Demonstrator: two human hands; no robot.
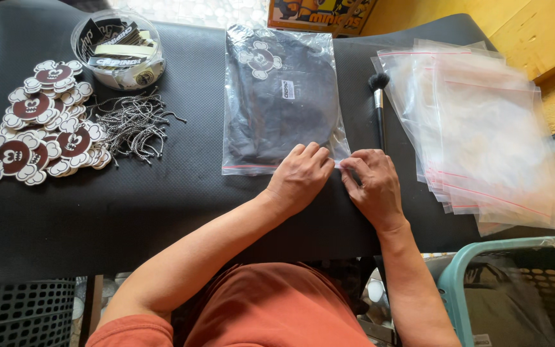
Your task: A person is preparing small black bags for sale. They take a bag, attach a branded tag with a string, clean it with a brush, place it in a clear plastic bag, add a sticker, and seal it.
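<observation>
A clear plastic bag (pixel 277 96) with a dark folded garment inside lies flat on the black table (pixel 162 205). Its open end with a red strip faces me. My left hand (pixel 300 177) rests on the bag's near right corner, fingers curled down on the edge. My right hand (pixel 370 183) sits just beside it, fingertips pinching the same corner of the bag's edge. Both thumbs and forefingers meet at the corner.
A stack of empty clear bags (pixel 483 128) lies to the right, a black brush (pixel 378 106) beside it. At left are skull-shaped tags (pixel 40 122), a heap of small cords (pixel 133 125) and a round tub of labels (pixel 118 48). A teal basket (pixel 515 289) stands at lower right.
</observation>
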